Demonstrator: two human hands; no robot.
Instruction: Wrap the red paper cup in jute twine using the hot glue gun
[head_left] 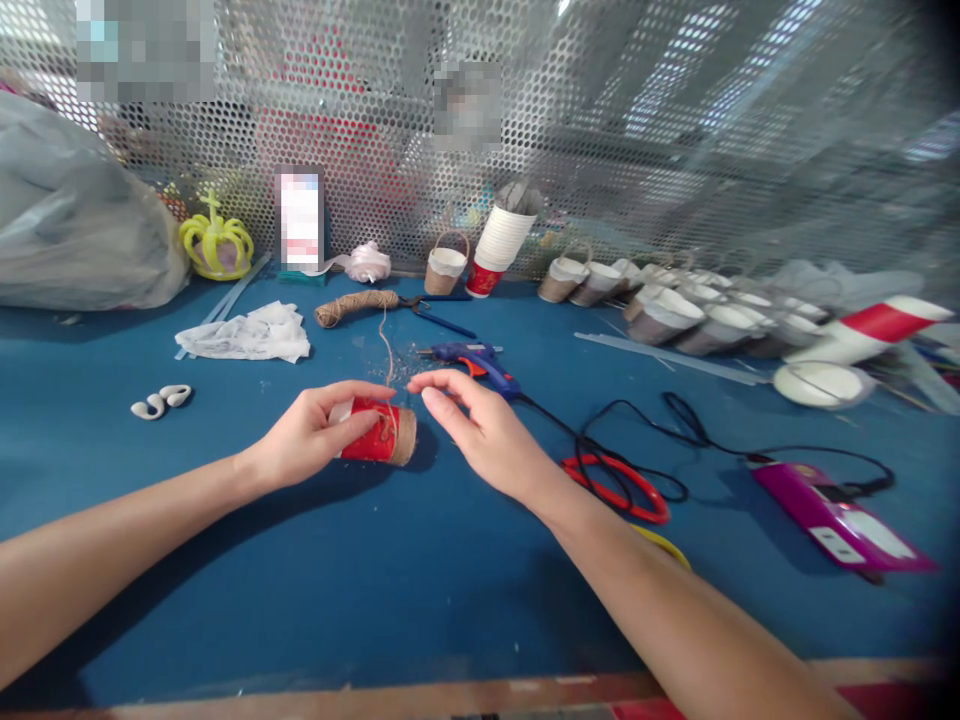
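A red paper cup (364, 440) lies tipped on its side in my left hand (307, 430), its base end pointing right. Brown twine (406, 438) is wound in a band around that end. From the cup, a loose strand (388, 355) runs back to the twine bundle (358, 305). My right hand (472, 425) hovers just right of the cup and strand, thumb and fingers apart, with nothing visible in it. Behind it lies a blue hot glue gun (480, 365).
Dark pliers (442, 312) lie beyond the twine. Finished-looking twine-wrapped cups (705, 320) line the back right, near a cup stack (504, 245). A glue-gun cord (555, 425) leads toward a purple power strip (840, 515). White cloth (244, 335) and white earbuds (161, 400) sit left.
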